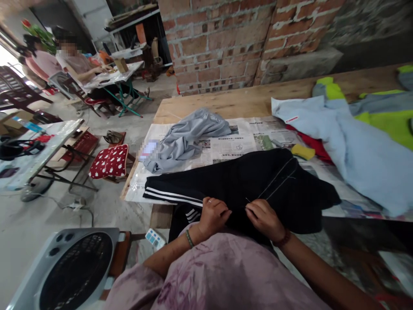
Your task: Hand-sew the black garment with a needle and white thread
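One grey garment [193, 133] beyond black cloth [235, 176], newspaper [226, 147] underneath

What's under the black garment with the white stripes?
Newspaper shows beyond the far and left edges of the black garment and appears to run beneath. Anything else under the cloth is covered.

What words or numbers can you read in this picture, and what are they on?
"2", it looks like, in a circle: on the newspaper.
The newspaper's other print: too blurred to read.
Red label on the light blue garment: too small.
Red carton: too blurred.
Black garment: white stripes, no words I can see.
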Available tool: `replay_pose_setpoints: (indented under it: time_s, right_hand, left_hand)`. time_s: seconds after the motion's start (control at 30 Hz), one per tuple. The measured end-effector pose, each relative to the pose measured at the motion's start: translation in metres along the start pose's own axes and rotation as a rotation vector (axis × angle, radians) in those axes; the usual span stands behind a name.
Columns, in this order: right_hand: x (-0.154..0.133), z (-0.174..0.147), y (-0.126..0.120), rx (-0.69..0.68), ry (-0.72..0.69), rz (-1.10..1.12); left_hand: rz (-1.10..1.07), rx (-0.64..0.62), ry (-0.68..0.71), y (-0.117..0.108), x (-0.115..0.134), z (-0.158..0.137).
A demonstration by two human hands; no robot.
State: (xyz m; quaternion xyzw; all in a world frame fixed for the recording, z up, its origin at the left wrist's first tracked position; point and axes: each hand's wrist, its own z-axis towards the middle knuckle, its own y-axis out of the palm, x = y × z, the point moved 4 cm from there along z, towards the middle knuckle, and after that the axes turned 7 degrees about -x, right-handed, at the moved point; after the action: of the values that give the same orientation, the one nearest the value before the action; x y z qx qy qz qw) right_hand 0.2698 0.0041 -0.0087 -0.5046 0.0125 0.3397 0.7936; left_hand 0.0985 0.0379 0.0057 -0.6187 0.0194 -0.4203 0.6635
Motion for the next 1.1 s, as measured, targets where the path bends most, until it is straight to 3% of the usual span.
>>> replay_pose_setpoints:
  time_s: [0.13,0.47,0.67,0.9,1.1]
  right_hand:
    - [0.002,0.001,-0.001,-0.005,-0.002,-0.002]
    - [0.004,0.006,-0.003,-0.023,0.018,-0.013]
    - [0.005,0.008,-0.002,-0.022,0.002,-0.031]
    - [0.008,0.008,0.000,-0.042,0.006,-0.031]
    - [0.003,0.008,-0.009,0.007,0.120,0.085]
  left_hand:
    - [0.003,-0.030,-0.052,0.001,0.000,0.002]
    - [0.151,-0.023,0.087,-0.008,0.010,0.003]
    - [0.177,-0.032,0.093,-0.004,0.007,0.002]
    - [0.033,-0.075,0.011,0.001,-0.001,0.007]
    - [-0.188,-0.052,-0.127,-0.005,-0.003,0.013]
